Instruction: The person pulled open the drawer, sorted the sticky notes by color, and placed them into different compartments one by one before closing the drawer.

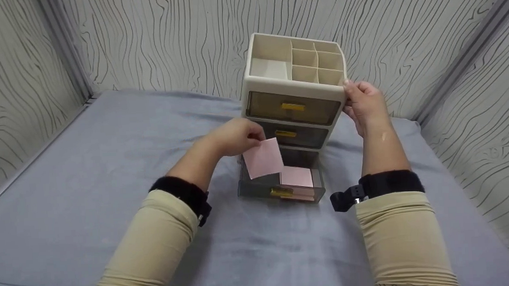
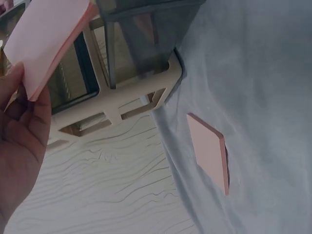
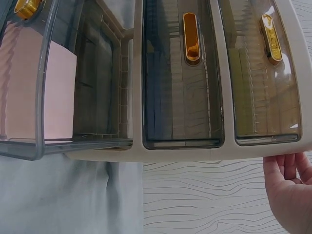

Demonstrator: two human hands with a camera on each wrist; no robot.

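Observation:
My left hand (image 1: 238, 136) pinches a pad of pink sticky notes (image 1: 264, 160) by one edge, tilted over the pulled-out bottom drawer (image 1: 256, 191). Inside that drawer, on its right side, lies more pink sticky-note paper (image 1: 296, 176). The drawer belongs to a cream desk organizer (image 1: 295, 84) with smoky clear drawer fronts and gold handles. At its upper right edge, my right hand (image 1: 369, 105) grips the side wall; the right wrist view shows the fingertips (image 3: 274, 165) against it. Another pink pad (image 2: 209, 155) lies on the cloth in the left wrist view, beside the organizer.
The upper drawer (image 1: 293, 107) and middle drawer (image 1: 285, 134) are closed. On top are a large compartment (image 1: 269, 68) and several small ones. Grey-blue cloth (image 1: 109, 158) covers the table, with wood-patterned walls (image 1: 160, 39) behind and at the sides.

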